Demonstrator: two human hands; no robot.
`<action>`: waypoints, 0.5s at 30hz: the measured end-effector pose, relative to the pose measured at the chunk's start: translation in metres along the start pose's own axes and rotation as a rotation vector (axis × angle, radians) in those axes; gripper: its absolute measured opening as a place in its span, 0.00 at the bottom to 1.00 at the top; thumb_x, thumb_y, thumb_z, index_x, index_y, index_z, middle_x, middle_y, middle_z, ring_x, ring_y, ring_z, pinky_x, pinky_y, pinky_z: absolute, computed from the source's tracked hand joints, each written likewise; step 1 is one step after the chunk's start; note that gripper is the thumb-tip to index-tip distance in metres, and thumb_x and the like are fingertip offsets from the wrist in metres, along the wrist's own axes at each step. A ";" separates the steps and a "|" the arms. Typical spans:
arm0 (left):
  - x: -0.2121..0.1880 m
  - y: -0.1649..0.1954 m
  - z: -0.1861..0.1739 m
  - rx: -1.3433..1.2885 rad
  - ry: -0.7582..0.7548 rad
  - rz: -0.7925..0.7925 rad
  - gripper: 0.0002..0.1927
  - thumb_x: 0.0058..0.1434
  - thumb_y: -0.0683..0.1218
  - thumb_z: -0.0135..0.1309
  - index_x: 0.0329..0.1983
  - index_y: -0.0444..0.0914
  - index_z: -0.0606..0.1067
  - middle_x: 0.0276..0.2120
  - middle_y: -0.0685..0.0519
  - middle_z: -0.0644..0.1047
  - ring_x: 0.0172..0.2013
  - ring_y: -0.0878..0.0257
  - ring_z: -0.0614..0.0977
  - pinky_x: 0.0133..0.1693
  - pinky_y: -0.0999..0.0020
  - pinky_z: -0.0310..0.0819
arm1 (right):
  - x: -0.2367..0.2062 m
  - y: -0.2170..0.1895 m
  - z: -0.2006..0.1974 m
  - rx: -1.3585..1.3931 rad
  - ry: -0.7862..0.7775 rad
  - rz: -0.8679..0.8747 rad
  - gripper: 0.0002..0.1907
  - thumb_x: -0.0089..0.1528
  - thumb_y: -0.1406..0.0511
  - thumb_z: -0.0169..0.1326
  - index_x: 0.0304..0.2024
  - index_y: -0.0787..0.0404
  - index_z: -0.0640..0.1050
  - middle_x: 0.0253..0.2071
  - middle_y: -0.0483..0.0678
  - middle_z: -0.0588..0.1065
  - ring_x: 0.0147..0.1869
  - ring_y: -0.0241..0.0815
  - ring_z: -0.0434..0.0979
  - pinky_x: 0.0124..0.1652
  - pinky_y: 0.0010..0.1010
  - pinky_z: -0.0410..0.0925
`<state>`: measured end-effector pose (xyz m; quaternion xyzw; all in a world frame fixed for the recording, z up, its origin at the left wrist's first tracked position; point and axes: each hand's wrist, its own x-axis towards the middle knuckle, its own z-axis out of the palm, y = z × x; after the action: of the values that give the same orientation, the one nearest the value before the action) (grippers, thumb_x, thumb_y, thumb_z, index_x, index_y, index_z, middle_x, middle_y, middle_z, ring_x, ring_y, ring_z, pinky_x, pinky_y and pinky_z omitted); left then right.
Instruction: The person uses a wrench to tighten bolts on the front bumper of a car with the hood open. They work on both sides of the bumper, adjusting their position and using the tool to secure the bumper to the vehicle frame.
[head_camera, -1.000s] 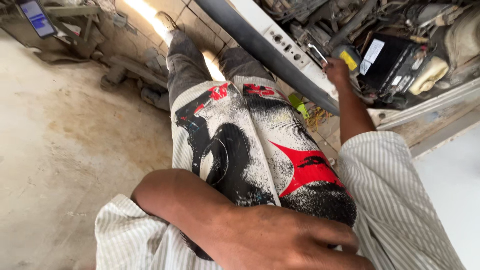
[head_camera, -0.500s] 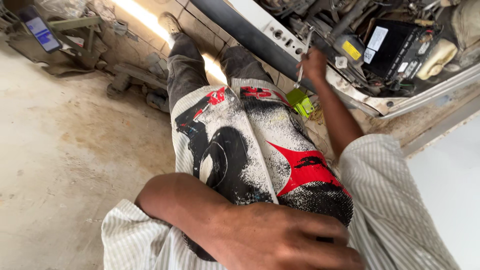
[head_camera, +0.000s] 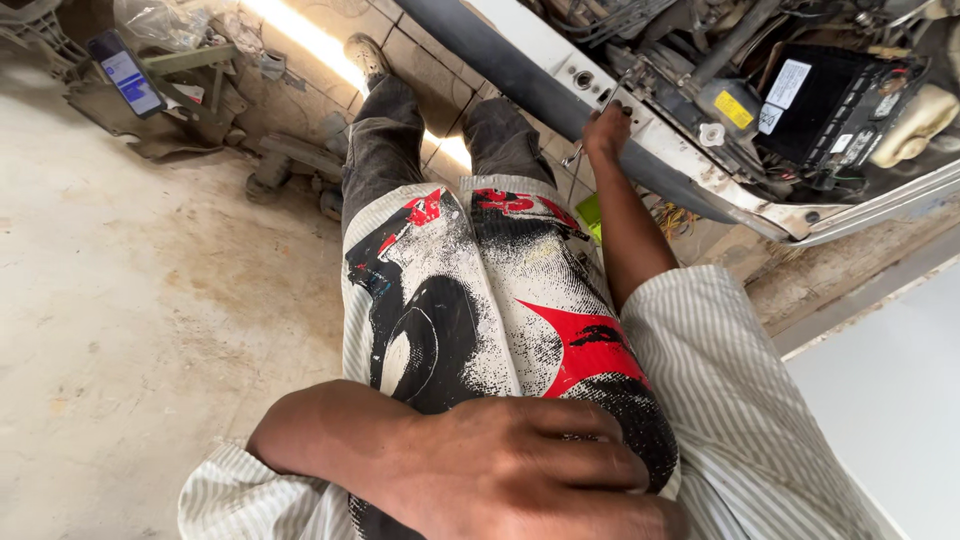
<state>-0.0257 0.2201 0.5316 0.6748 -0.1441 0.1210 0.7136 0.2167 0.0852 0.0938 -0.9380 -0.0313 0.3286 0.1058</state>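
1. Right hand (head_camera: 606, 128), toward 1 o'clock in the view: arm stretched out to the front edge of the open engine bay (head_camera: 700, 110), fingers curled shut around a slim metal wrench (head_camera: 590, 140). The tool's shaft passes through the fist, one end hanging below it, the other pointing up at the white front panel (head_camera: 560, 65).
2. Left hand (head_camera: 520, 470), at 6 o'clock: laid flat against the printed shirt (head_camera: 480, 300) at the person's own middle, fingers loosely spread, gripping nothing.
3. Black battery (head_camera: 830, 105), at 2 o'clock from the right hand, seated inside the bay and apart from the hand.
4. Dark bumper bar (head_camera: 480, 50), running from 12 o'clock down toward 3 o'clock, just under the right hand.
5. Green object (head_camera: 590, 212), at 6 o'clock from the right hand, beside the forearm; its kind cannot be told.
6. Phone (head_camera: 125, 72) with a lit screen, at 10 o'clock, lying among metal scrap on the concrete floor (head_camera: 130, 330).
7. Dark trousers (head_camera: 400, 130) and a shoe (head_camera: 365, 55), at 12 o'clock.
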 end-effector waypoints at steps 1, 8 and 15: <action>0.006 0.001 -0.002 0.017 0.023 0.009 0.19 0.74 0.47 0.48 0.61 0.30 0.74 0.51 0.41 0.77 0.50 0.48 0.83 0.56 0.56 0.81 | 0.000 -0.002 -0.001 -0.014 0.036 -0.017 0.10 0.65 0.67 0.54 0.43 0.70 0.71 0.47 0.63 0.74 0.29 0.54 0.85 0.24 0.35 0.76; 0.026 -0.025 -0.021 0.411 0.155 -0.045 0.04 0.72 0.42 0.58 0.45 0.35 0.78 0.35 0.49 0.81 0.33 0.61 0.83 0.35 0.65 0.81 | 0.007 -0.010 -0.018 -0.162 0.157 0.011 0.14 0.63 0.64 0.58 0.46 0.68 0.73 0.49 0.66 0.74 0.38 0.58 0.83 0.31 0.37 0.78; -0.040 -0.120 -0.047 0.417 0.330 -0.585 0.06 0.70 0.36 0.56 0.49 0.37 0.78 0.51 0.46 0.83 0.44 0.59 0.88 0.44 0.68 0.82 | -0.006 -0.017 -0.022 -0.030 -0.019 0.201 0.14 0.67 0.70 0.50 0.54 0.70 0.70 0.50 0.66 0.76 0.43 0.58 0.86 0.34 0.36 0.80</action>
<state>-0.0171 0.2607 0.4033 0.7894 0.1986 0.0462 0.5790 0.2263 0.0975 0.1184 -0.9347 0.0572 0.3461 0.0577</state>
